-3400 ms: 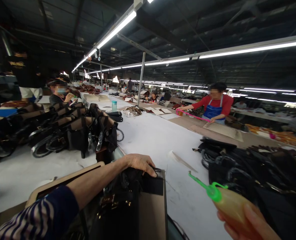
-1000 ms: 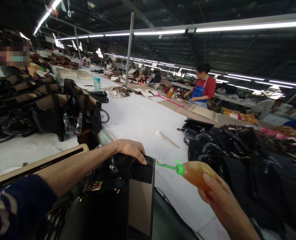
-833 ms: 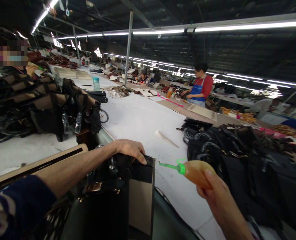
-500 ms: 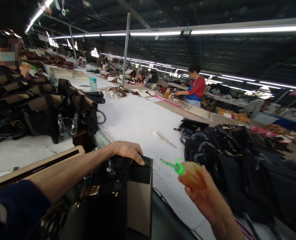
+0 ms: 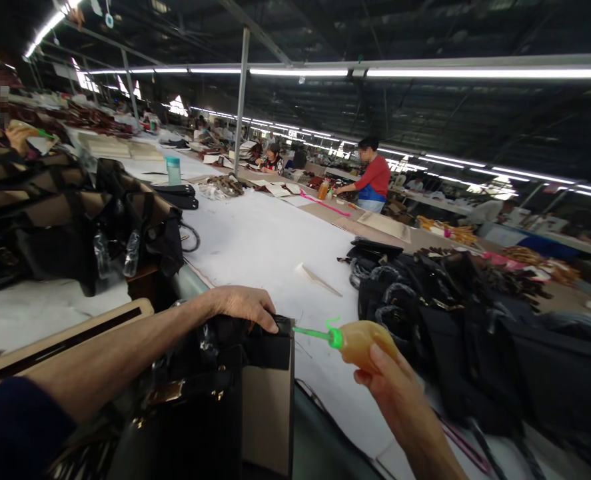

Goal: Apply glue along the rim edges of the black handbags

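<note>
My left hand (image 5: pixel 248 308) grips the top edge of a black handbag (image 5: pixel 195 413), thumb on the outside and the other fingers hidden behind it. The bag stands upright in front of me, with gold-coloured buckles and a beige panel (image 5: pixel 266 407) at its right side. In my right hand (image 5: pixel 392 380) is a squeeze bottle (image 5: pixel 368 341) of amber liquid, tilted on its side. Its green nozzle (image 5: pixel 312 333) points left, and the tip is at or very close to the bag's top right corner; contact cannot be made out.
Black bags (image 5: pixel 50 220) crowd the table at left, and more black bags (image 5: pixel 455 320) are piled at right. A pale strip (image 5: pixel 318 279) lies on the white tabletop (image 5: pixel 245 233). A turquoise bottle (image 5: pixel 173 171) stands farther back. Co-workers are at the far tables and at left.
My right hand has brought the squeeze bottle left, its nozzle now at the bag's top corner. My left hand keeps its hold on the bag. The whole view has shifted slightly.
</note>
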Available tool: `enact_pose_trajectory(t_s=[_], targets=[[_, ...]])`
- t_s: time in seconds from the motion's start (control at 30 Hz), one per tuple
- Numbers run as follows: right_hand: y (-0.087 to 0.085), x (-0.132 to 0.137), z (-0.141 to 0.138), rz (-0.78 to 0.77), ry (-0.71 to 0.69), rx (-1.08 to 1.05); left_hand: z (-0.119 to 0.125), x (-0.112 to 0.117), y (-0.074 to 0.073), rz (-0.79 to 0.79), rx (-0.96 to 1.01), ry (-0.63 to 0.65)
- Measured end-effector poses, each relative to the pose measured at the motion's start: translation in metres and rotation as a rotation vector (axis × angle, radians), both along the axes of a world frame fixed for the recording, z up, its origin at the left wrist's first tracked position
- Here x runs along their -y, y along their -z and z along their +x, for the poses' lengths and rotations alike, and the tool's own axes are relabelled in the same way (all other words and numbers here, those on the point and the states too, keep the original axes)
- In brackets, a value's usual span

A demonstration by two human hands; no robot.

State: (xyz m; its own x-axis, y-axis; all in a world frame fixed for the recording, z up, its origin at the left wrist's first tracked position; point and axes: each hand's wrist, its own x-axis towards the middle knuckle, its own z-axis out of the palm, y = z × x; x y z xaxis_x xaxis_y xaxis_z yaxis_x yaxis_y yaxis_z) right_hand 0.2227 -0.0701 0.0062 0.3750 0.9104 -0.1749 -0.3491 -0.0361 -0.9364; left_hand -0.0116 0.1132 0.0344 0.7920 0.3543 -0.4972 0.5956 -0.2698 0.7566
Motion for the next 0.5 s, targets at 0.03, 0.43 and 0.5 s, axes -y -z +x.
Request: enact_pose_trajectory(t_s=[0.03, 0.43, 0.5], targets=[[-0.001, 0.0, 0.001, 0.008, 0.021, 0.05, 0.0, 0.0, 0.001, -0.003, 0.002, 0.004], [-0.016, 0.003, 0.014, 0.024, 0.059, 0.501, 0.004, 0.0, -0.002, 0.025, -0.017, 0.035], [-0.022, 0.003, 0.012, 0.008, 0.049, 0.582, 0.004, 0.0, -0.004, 0.018, -0.031, 0.033]])
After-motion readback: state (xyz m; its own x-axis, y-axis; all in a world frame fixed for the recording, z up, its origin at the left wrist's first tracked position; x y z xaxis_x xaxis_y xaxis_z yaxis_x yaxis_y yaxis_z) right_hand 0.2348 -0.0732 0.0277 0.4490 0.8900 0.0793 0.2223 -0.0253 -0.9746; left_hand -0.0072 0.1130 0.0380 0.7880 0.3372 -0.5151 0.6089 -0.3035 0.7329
